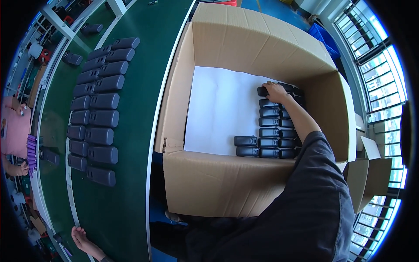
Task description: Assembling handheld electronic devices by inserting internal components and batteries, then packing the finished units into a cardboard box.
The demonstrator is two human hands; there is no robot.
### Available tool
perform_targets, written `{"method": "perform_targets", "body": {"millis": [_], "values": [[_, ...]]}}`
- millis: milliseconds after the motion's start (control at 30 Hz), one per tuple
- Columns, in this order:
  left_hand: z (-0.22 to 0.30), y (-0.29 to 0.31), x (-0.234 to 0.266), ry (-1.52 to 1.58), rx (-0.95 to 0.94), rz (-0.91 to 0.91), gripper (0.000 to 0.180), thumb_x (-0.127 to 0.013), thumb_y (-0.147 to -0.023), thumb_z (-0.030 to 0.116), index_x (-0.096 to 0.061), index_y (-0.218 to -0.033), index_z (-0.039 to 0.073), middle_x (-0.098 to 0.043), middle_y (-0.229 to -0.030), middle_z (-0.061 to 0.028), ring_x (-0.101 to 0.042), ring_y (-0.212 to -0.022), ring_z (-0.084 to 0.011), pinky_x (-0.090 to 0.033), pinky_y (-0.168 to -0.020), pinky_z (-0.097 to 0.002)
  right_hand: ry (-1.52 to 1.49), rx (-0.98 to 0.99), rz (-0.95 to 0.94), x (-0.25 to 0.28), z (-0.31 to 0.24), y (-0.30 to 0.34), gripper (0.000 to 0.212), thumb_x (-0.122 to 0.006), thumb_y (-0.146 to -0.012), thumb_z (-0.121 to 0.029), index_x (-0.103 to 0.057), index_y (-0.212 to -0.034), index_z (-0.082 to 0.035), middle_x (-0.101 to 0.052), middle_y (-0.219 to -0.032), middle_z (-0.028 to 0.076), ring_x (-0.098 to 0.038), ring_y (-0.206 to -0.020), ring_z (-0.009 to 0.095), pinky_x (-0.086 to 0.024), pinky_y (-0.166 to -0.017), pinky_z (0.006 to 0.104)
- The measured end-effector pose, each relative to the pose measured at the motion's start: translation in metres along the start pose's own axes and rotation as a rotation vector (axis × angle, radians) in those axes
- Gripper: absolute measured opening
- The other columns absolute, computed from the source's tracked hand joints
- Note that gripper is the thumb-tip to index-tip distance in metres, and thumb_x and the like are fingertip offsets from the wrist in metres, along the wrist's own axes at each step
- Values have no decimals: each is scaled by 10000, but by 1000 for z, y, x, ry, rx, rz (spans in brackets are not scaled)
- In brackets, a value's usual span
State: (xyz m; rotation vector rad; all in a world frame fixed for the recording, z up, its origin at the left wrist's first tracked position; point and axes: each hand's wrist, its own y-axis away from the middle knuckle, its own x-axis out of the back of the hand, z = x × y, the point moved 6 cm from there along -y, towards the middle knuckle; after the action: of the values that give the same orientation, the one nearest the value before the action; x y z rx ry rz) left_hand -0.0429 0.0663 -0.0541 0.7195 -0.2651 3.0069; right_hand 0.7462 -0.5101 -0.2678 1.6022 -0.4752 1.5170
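Inside a large cardboard box (209,185), my right hand (276,93) is closed around a black oblong plastic device (262,91) at the far end of the rows. Below it, several matching black devices (269,132) lie side by side in columns along the box's right side, on a white sheet (218,105). My left hand (83,241) hangs over the green work table (126,209) at lower left, beside a thin metal strip. Its fingers are loosely bent and apart, with nothing in them. On the table, two columns of dark grey oblong devices (104,118) lie beyond that hand.
More grey devices (49,156) lie apart beyond the metal strip. Across the table a person in pink (15,131) has hands near purple strips (32,150). A smaller open carton (371,179) and a blue crate (324,39) stand right of the large box, near barred windows.
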Motion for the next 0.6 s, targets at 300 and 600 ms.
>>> {"method": "perform_targets", "body": {"millis": [300,600], "values": [[2,2,1,5,-7,-14,308,-462,-1080,245,-629,-1243,44,-620,-981,-17,-550,-898,-99,-418,-839,-228,25,131,-167,6,-8,16,535,-703,-768,-98,-585,-1289,-65,-632,-1204,134,-656,-1025,352,-550,-895,414],[-1,1,0,18,-9,-37,317,-462,-1083,255,-624,-1252,40,-626,-998,-24,-558,-911,-103,-425,-852,-231,12,156,-37,-11,-25,35,525,-706,-761,-94,-583,-1268,-37,-617,-1203,133,-643,-1038,348,-538,-918,408]]}}
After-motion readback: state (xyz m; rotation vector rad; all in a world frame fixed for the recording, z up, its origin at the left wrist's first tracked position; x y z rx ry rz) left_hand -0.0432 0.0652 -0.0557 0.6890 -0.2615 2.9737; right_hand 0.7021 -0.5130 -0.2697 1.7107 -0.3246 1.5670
